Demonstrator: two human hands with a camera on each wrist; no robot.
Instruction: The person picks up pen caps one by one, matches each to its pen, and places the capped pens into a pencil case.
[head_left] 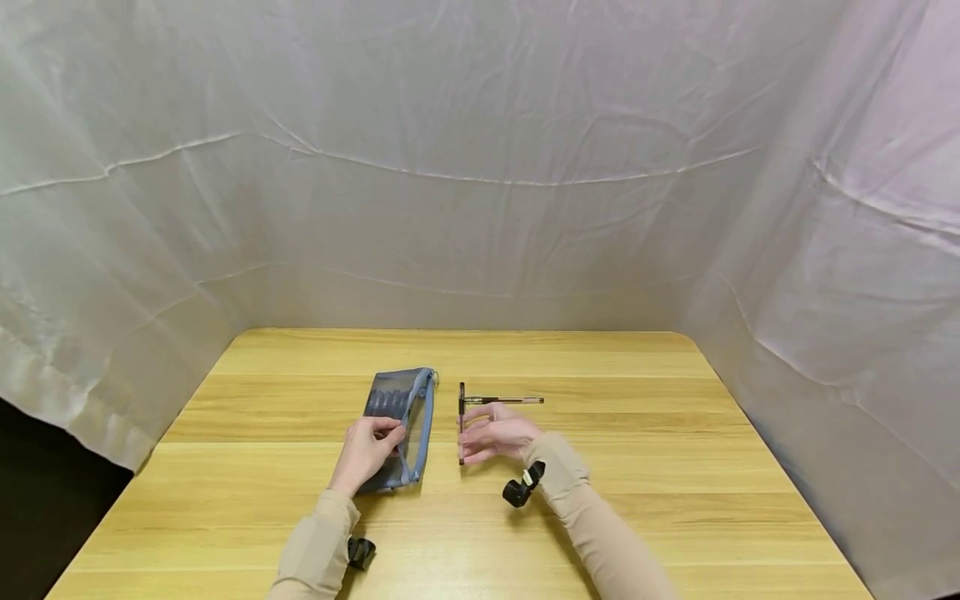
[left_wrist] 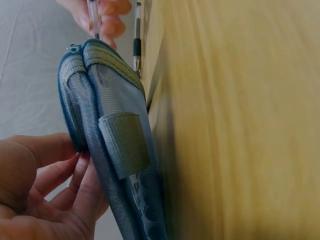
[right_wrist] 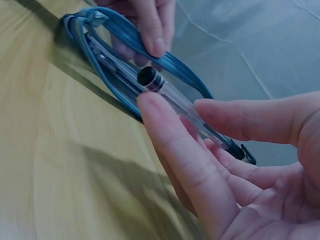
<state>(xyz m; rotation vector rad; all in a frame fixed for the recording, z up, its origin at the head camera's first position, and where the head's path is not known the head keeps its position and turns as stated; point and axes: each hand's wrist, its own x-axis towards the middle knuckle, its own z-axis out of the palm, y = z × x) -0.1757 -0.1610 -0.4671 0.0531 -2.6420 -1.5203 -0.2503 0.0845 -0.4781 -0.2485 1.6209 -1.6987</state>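
Observation:
A blue-grey mesh pencil case (head_left: 392, 385) lies left of the table's middle, its zipped mouth spread toward the right. At that mouth my left hand (head_left: 367, 450) pinches the near zipper edge between thumb and fingers. Just to the right, my right hand (head_left: 501, 435) holds a clear-barrelled gel pen (head_left: 461, 402) with a black cap. In the right wrist view the pen (right_wrist: 175, 98) lies between thumb and fingers, its black end pointing to the gaping case (right_wrist: 119, 85). A second gel pen (head_left: 517, 401) rests on the table beyond the right hand.
The wooden table (head_left: 600, 517) reaches toward pale curtains (head_left: 480, 233) at the back and sides. Black wrist cameras (head_left: 522, 485) are strapped to both sleeves. Long slim items show through the case's mesh side.

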